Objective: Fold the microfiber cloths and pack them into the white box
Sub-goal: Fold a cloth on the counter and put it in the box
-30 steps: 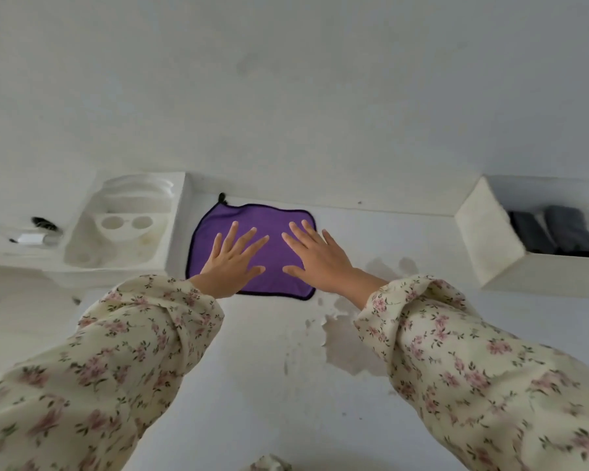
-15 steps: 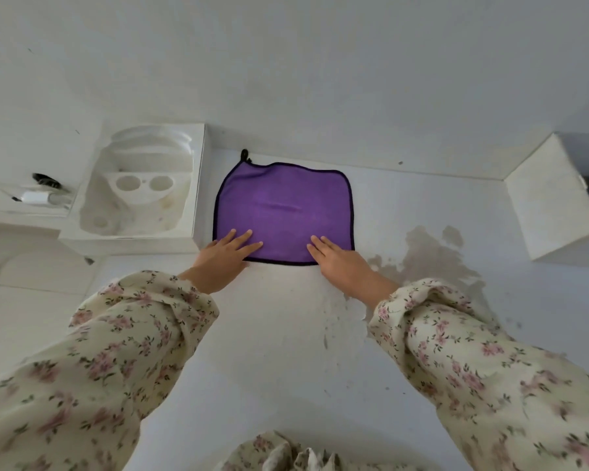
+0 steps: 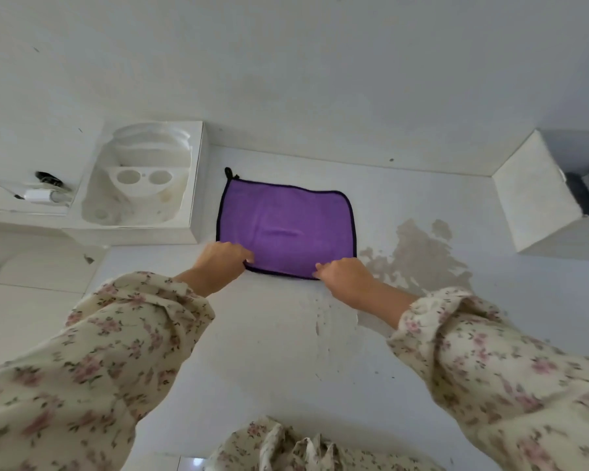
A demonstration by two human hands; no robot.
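Head view, left hand: the left hand (image 3: 223,261) is down at the near-left corner of the purple cloth (image 3: 286,226). Its fingers are curled in tight and the thumb lies on top of the fabric, so it is pinching that corner.
Head view, right hand: the right hand (image 3: 346,275) is on the near edge towards the right corner. The knuckles are bunched and the fingertips (image 3: 317,275) nip the dark hem. Nothing is spread here; both hands are closed on fabric.
Cloth: it lies flat on the white table (image 3: 252,351), far from the person. There is one shallow crease across its middle and a black loop (image 3: 229,172) sticks out at the far-left corner.
White box: the white box (image 3: 538,195) sits well off to the right against the wall. Dark cloths (image 3: 582,195) are inside it, partly cut off by the frame edge.
Left side: a moulded white tray (image 3: 143,185) sits just beside the cloth's left edge. Beyond it are a charger (image 3: 38,194) and its cable.
Between cloth and box: a brownish stain (image 3: 419,256) spreads over the table just right of the right hand.
Foreground: floral sleeves (image 3: 92,362) fill the lower corners.
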